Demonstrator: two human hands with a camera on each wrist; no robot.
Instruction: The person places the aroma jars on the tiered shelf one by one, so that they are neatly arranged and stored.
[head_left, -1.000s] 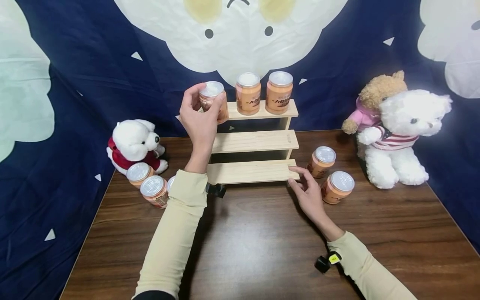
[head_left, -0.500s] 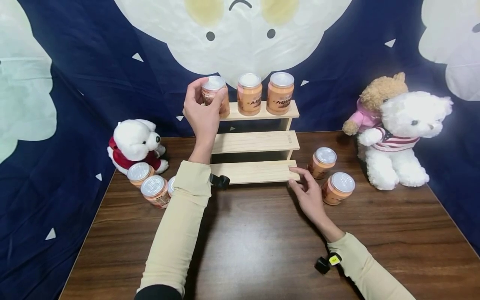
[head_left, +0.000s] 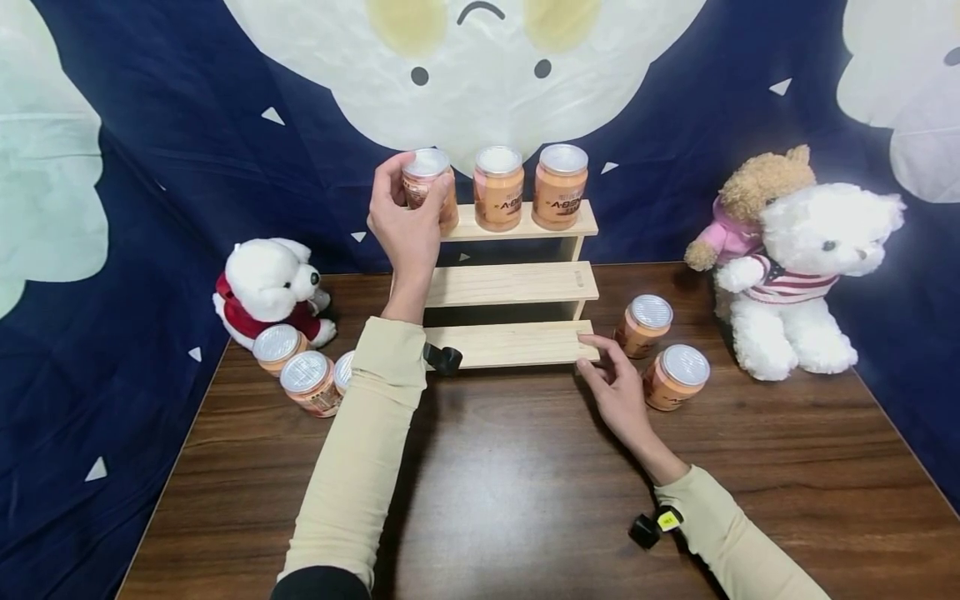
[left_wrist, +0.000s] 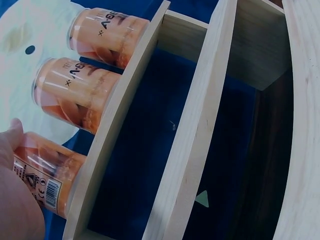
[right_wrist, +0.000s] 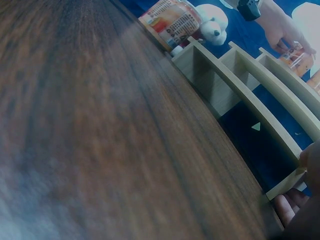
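My left hand (head_left: 408, 229) grips an orange can (head_left: 429, 163) with a silver lid at the left end of the top tier of a three-tier wooden shelf (head_left: 510, 284). In the left wrist view that can (left_wrist: 52, 167) stands upright with its base on the plank. Beside it on the same tier are a middle can (head_left: 498, 196) and a right can (head_left: 560, 193), spaced apart. At the bottom tier's right end, my right hand (head_left: 618, 392) holds the plank between thumb and fingers; the right wrist view shows the fingers (right_wrist: 286, 209) at the shelf's side panel.
Two cans (head_left: 675, 377) stand right of the shelf, and several more (head_left: 307, 375) on the left. A white plush bear in red (head_left: 270, 287) sits behind the left ones. Two plush bears (head_left: 795, 275) sit at the right. A dark blue cloth (head_left: 172, 167) hangs behind the table (head_left: 525, 500).
My left hand has moved slightly up and back with its can, from in front of the top tier onto its left end. The right hand has stayed at the bottom tier.
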